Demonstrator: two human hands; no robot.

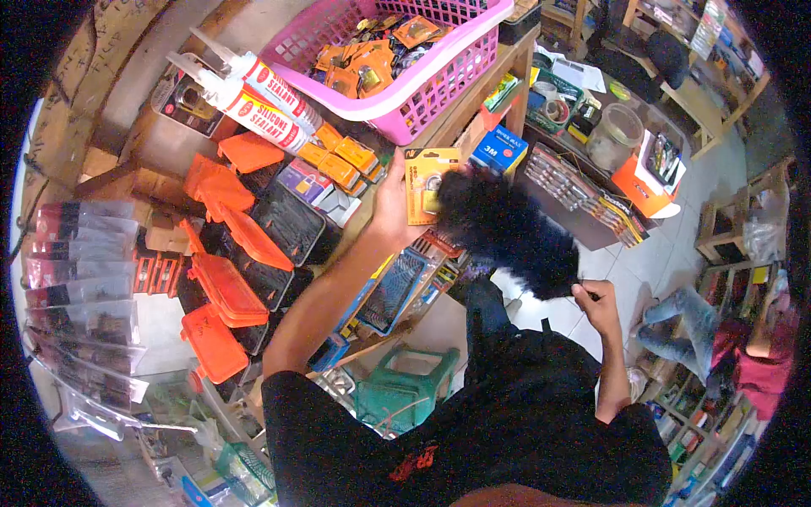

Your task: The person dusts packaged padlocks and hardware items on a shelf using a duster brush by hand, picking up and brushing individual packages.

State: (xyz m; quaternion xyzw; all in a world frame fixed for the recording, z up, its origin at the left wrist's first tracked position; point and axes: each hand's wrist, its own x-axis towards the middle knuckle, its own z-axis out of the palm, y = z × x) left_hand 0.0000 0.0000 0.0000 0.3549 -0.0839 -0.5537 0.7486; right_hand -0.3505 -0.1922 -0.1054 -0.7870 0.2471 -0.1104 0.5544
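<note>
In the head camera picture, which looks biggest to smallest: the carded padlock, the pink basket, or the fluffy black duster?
1. Pink basket
2. Fluffy black duster
3. Carded padlock

A black duster [511, 232] is covering part of the right side of a yellow padlock card [416, 179], whose finest print is proving too small to read. The left hand's [391, 203] fingers are mostly hiding behind that card, while the right hand [598, 306] is concealing the duster's grip end. The top edge is cutting off a pink basket [359, 105]; the dark rim is cropping another person [758, 369].
</note>
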